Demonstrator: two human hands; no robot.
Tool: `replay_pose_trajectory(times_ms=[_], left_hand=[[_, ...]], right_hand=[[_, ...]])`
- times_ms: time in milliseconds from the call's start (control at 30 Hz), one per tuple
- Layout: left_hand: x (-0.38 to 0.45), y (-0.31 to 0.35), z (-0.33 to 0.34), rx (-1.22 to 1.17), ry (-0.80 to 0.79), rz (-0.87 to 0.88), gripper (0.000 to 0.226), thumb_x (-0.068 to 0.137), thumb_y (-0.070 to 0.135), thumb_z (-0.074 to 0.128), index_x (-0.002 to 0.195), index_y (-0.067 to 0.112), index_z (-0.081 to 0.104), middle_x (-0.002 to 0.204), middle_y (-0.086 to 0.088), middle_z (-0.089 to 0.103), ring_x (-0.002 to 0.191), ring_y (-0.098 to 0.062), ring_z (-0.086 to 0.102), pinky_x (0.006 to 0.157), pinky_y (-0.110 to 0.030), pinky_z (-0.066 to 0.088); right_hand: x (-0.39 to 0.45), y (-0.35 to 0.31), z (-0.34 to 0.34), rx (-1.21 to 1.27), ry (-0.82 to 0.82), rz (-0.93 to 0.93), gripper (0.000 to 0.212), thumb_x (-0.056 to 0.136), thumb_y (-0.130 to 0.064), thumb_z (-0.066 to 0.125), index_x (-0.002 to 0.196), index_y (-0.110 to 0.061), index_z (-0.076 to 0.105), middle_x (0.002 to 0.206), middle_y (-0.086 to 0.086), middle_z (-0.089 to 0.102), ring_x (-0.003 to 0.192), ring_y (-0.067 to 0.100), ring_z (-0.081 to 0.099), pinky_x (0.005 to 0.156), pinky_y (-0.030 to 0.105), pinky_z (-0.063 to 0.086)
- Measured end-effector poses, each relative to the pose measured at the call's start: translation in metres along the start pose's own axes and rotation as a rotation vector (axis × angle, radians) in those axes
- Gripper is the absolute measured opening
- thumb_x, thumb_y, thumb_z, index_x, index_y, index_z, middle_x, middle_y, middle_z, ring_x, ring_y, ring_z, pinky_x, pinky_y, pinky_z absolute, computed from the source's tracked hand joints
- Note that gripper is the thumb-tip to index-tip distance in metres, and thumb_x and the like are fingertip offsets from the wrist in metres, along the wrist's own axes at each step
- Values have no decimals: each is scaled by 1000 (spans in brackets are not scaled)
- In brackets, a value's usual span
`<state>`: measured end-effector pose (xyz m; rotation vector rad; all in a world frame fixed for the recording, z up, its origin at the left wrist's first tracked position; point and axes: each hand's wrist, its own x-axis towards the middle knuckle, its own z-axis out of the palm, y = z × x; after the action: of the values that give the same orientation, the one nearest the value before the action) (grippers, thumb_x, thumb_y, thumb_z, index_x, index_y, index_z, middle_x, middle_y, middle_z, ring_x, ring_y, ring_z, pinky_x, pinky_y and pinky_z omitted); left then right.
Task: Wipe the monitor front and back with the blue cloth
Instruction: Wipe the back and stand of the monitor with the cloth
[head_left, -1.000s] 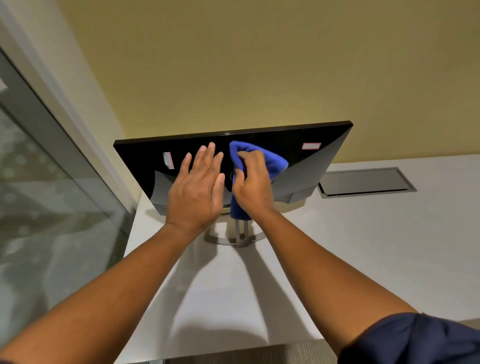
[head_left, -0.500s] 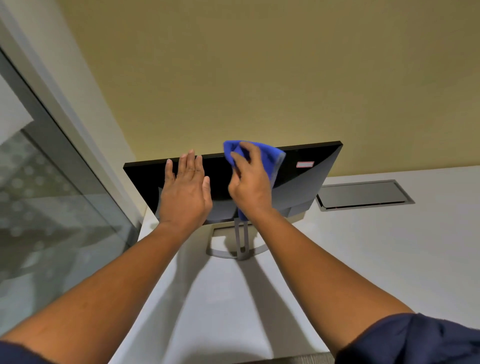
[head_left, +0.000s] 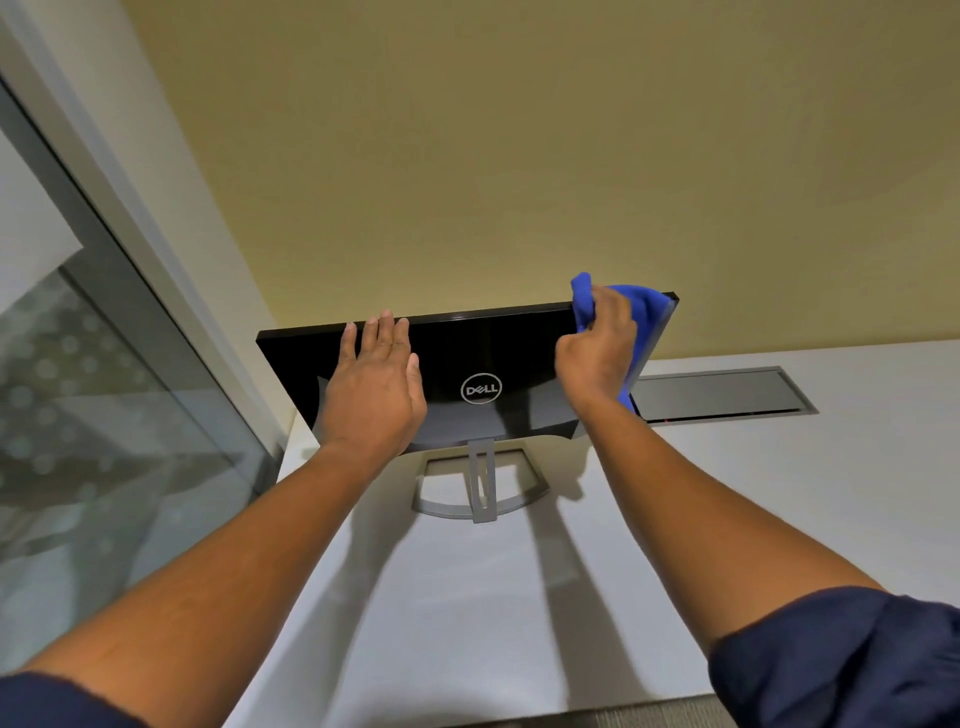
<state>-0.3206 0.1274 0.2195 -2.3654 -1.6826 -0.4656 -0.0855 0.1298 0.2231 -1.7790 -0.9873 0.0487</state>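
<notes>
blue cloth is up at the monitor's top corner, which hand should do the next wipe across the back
Right. The right hand already grips the blue cloth against the monitor at its top right corner. The left hand lies flat on the glossy back, bracing it, and holds no cloth.

— What does the monitor look like right now?

— It's a glossy black panel with its back side facing the camera, a round silver Dell logo in the middle of that back. It stands upright on a grey stand with a curved open base, on the white table, close to the yellowish wall.

— And the blue cloth?

— Bright blue and bunched up, sitting at the monitor's top right corner. Part of it pokes above the top edge, and a flap drapes down along the right side edge of the panel. It lies against the back surface there; whether any of it wraps over to the front can't be seen.
</notes>
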Motion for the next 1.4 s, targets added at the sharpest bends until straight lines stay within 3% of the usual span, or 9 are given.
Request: replay_pose_trajectory(times_ms=[133,467,600,700,900,1100,1233,1333,1400], left_hand=[[-1,-3,-2,1,-5,12,62,100,32,13,151,4,33,157,-16,33,148,-26,28,124,-44,10],[-5,-57,-19,-24,-5,-179,55,104,27,24,151,-1,31,158,-20,30,149,-28,24,124,-46,7],[-8,-76,-22,-31,-10,-230,54,104,26,25,151,0,31,158,-19,31,149,-25,24,124,-45,6],[-8,-86,-25,-66,-8,-258,53,104,26,25,151,1,31,158,-18,31,149,-24,25,124,-44,6],[-11,-93,-35,-205,-26,-250,51,106,23,21,153,6,28,160,-14,29,150,-23,21,124,-38,8],[-11,-87,-51,-411,32,-309,49,106,30,25,152,17,36,159,-1,34,149,-17,24,116,-41,30],[-15,-74,-62,-511,132,-258,41,104,40,28,136,31,51,126,6,64,111,-20,61,82,-37,51],[-19,-60,-69,-654,144,-300,39,103,48,30,125,33,58,99,6,69,86,-18,63,69,-35,49],[-21,-47,-74,-804,102,-341,33,103,45,33,94,29,61,74,4,62,66,-17,55,60,-33,41]], right_hand=[[-26,-20,14,22,-64,-98,43,69,13,42,105,-4,57,106,6,56,88,25,46,66,20,27],[-97,-103,75,67,-376,-258,46,76,9,49,119,-1,60,127,7,54,111,29,53,81,37,50],[-114,-126,91,108,-485,-274,41,83,3,51,123,0,60,132,9,52,122,25,50,94,29,45],[-121,-140,99,135,-548,-253,40,83,8,49,121,0,62,129,9,53,120,23,52,91,17,37],[-127,-162,93,243,-733,-198,33,86,7,50,114,2,65,126,13,59,119,24,52,95,20,37],[-125,-170,74,480,-769,167,31,88,-3,56,113,-16,68,114,-5,66,103,13,62,87,20,49],[-124,-178,48,657,-700,361,30,82,0,56,96,-22,70,109,-4,67,90,11,65,69,18,50],[-121,-179,27,722,-675,420,28,82,2,53,92,-20,68,97,-2,70,74,11,63,65,23,52],[-120,-178,17,740,-662,454,27,83,2,52,95,-16,68,93,1,72,74,13,63,69,29,54]])
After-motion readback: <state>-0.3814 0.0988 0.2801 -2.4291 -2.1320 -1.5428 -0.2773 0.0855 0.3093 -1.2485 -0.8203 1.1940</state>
